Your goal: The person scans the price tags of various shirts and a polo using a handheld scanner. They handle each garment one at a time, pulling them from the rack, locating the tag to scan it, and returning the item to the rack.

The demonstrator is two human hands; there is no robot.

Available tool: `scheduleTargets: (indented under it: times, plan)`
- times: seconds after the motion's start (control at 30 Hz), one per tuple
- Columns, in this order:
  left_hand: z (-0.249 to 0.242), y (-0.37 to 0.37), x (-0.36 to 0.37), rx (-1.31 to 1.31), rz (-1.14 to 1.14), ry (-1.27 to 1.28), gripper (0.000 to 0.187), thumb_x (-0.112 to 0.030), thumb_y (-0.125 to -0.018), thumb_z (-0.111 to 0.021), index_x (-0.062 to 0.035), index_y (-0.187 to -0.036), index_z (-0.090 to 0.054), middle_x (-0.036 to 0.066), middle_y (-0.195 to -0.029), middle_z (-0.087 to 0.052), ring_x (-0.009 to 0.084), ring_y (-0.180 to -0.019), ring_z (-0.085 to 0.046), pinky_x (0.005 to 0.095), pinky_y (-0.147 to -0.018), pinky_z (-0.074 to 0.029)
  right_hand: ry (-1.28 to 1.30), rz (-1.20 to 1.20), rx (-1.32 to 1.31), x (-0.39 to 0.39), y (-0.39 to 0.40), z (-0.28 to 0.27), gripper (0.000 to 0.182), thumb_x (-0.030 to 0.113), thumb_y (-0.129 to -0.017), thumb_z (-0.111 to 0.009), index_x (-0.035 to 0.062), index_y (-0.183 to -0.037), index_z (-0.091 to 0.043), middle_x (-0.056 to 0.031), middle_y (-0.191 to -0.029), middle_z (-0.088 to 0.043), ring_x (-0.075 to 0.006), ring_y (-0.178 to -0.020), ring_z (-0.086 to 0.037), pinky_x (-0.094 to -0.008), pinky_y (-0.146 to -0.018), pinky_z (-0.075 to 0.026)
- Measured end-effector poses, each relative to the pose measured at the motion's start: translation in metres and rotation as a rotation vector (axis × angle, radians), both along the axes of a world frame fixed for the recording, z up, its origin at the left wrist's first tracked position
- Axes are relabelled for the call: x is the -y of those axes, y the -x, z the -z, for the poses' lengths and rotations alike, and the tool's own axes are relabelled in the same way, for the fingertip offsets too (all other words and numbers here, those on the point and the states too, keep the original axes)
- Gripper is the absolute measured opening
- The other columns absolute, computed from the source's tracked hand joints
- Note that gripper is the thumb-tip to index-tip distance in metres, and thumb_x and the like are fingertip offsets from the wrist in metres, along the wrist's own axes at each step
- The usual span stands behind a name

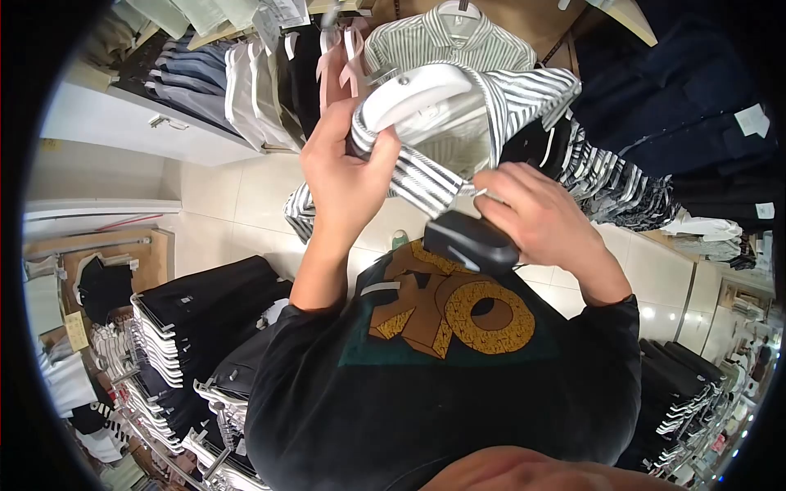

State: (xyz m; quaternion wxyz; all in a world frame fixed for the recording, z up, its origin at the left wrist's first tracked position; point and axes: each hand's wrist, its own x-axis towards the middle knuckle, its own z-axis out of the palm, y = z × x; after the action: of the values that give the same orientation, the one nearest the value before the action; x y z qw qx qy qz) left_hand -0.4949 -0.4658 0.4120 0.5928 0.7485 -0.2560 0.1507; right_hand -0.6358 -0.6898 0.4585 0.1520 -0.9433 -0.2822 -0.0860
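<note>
A striped black-and-white shirt [524, 102] hangs on a thick white hanger [422, 92] in front of me. My left hand [348, 168] grips the hanger's end together with the striped cloth, its thumb pressed on the front. My right hand [536, 213] has its fingers bent at the lower edge of the striped collar or band [424, 182]. Just below those fingers sits a black plastic device [471, 241], near my chest. Whether my right hand holds the device or only the cloth is hard to tell.
Behind the shirt, another striped shirt [446, 39] hangs beside pink, black and white garments on a rail. Dark clothes [679, 90] hang at the upper right. Black trousers [205, 307] on white hangers stand at the lower left, and more hang at the lower right.
</note>
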Motion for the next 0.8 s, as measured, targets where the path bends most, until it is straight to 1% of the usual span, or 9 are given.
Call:
scheduleTargets:
  times: [0.03, 0.17, 0.37, 0.43, 0.57, 0.63, 0.67, 0.77, 0.8]
  plan:
    - [0.001, 0.0, -0.002, -0.008, -0.039, 0.042, 0.029, -0.002, -0.08, -0.074, 0.0014, -0.109, -0.071, 0.012, -0.09, -0.072, 0.0198, -0.08, -0.068, 0.0303, -0.075, -0.054, 0.015, -0.03, 0.031, -0.002, 0.003, 0.0, 0.026, 0.011, -0.073, -0.074, 0.0005, -0.095, -0.065, -0.0101, -0.122, -0.06, -0.0278, -0.108, -0.062, -0.0382, -0.09, -0.055]
    - [0.0, 0.01, -0.007, 0.027, -0.078, 0.043, 0.032, 0.002, -0.077, -0.071, 0.0021, -0.109, -0.071, 0.012, -0.091, -0.071, 0.0192, -0.08, -0.068, 0.0303, -0.074, -0.054, -0.028, -0.108, 0.141, -0.004, 0.011, 0.012, 0.019, 0.012, -0.077, -0.071, 0.0002, -0.091, -0.068, -0.0088, -0.118, -0.065, -0.0249, -0.101, -0.064, -0.035, -0.086, -0.055]
    - [0.005, 0.007, -0.013, 0.144, -0.071, 0.004, 0.029, 0.006, -0.074, -0.073, 0.0038, -0.103, -0.072, 0.011, -0.089, -0.069, 0.0213, -0.077, -0.068, 0.0288, -0.071, -0.052, -0.089, -0.182, 0.255, -0.013, 0.015, 0.027, 0.018, 0.01, -0.081, -0.072, -0.0012, -0.095, -0.071, -0.0082, -0.113, -0.067, -0.0206, -0.093, -0.063, -0.0319, -0.08, -0.055]
    - [0.004, 0.004, -0.01, 0.193, -0.068, -0.002, 0.028, 0.006, -0.075, -0.073, 0.0034, -0.103, -0.072, 0.013, -0.092, -0.071, 0.0217, -0.08, -0.069, 0.0296, -0.073, -0.053, -0.164, -0.197, 0.305, -0.015, 0.015, 0.033, 0.026, 0.01, -0.077, -0.076, -0.0014, -0.101, -0.072, -0.0105, -0.115, -0.066, -0.0236, -0.078, -0.061, -0.0328, -0.067, -0.054]
    - [0.014, -0.012, -0.003, 0.107, -0.04, -0.029, 0.029, 0.001, -0.079, -0.072, 0.0036, -0.108, -0.072, 0.014, -0.094, -0.074, 0.0207, -0.081, -0.07, 0.03, -0.075, -0.054, -0.292, -0.146, 0.142, -0.014, 0.011, 0.035, 0.03, 0.015, -0.075, -0.078, -0.0006, -0.098, -0.067, -0.0104, -0.116, -0.062, -0.0259, -0.089, -0.065, -0.0343, -0.076, -0.056]
    - [0.021, -0.024, 0.004, -0.187, 0.086, -0.047, 0.032, -0.006, -0.083, -0.071, 0.0033, -0.114, -0.072, 0.015, -0.095, -0.076, 0.0183, -0.081, -0.071, 0.0305, -0.076, -0.055, -0.356, -0.065, 0.085, -0.011, 0.007, 0.033, 0.03, 0.014, -0.075, -0.078, 0.0002, -0.099, -0.067, -0.0113, -0.117, -0.061, -0.0266, -0.088, -0.065, -0.0359, -0.076, -0.056]
    - [0.021, -0.028, 0.005, -0.249, 0.128, -0.088, 0.035, -0.01, -0.087, -0.069, 0.0041, -0.119, -0.072, 0.013, -0.094, -0.077, 0.014, -0.08, -0.069, 0.0296, -0.076, -0.055, -0.361, -0.046, 0.089, -0.008, 0.006, 0.04, 0.032, 0.013, -0.073, -0.08, 0.0007, -0.1, -0.067, -0.0121, -0.118, -0.061, -0.0289, -0.092, -0.065, -0.0378, -0.079, -0.057]
    - [0.013, -0.032, 0.007, -0.354, 0.263, -0.086, 0.032, -0.01, -0.09, -0.069, 0.0048, -0.118, -0.072, 0.01, -0.095, -0.077, 0.0108, -0.081, -0.068, 0.0288, -0.076, -0.055, -0.474, -0.033, 0.091, -0.007, 0.004, 0.043, 0.035, 0.013, -0.072, -0.081, 0.0001, -0.102, -0.068, -0.0124, -0.119, -0.06, -0.0307, -0.097, -0.067, -0.0394, -0.082, -0.057]
    - [0.013, -0.035, 0.008, -0.381, 0.299, -0.108, 0.03, -0.011, -0.093, -0.068, 0.0068, -0.118, -0.071, 0.008, -0.097, -0.077, 0.0099, -0.084, -0.068, 0.0278, -0.077, -0.054, -0.497, -0.018, 0.056, -0.005, 0.005, 0.044, 0.038, 0.013, -0.072, -0.083, -0.0021, -0.104, -0.07, -0.0127, -0.12, -0.062, -0.0314, -0.104, -0.068, -0.0387, -0.087, -0.057]
